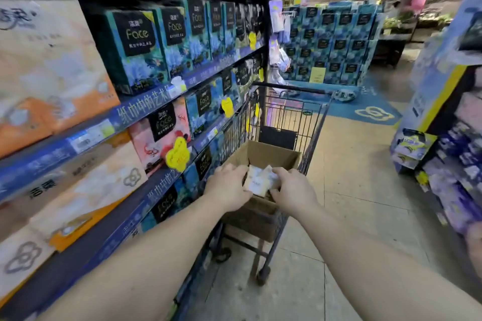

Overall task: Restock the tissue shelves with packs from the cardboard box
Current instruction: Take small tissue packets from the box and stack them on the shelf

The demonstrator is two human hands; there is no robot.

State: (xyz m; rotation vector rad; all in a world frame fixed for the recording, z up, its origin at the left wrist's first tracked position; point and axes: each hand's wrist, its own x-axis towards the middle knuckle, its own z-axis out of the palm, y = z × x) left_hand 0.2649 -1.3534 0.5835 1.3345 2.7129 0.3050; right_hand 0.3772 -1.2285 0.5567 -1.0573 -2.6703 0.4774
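Lower centre of the frame: left hand [227, 186] and right hand [294, 190] clamp a small white soft tissue pack [259, 181] over the open brown cardboard box [263, 156]; probably light and squashy, best held by its 2 ends.

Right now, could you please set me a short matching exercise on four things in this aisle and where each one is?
Things:
1. cardboard box
2. white packs
3. pink Face pack
4. cart

Places:
A. on the shelf, left of the cart
B. inside the cart
C. on the aisle floor, beside the shelves
D. in the box, between the left hand and right hand

Pairs: 1-B, 2-D, 3-A, 4-C
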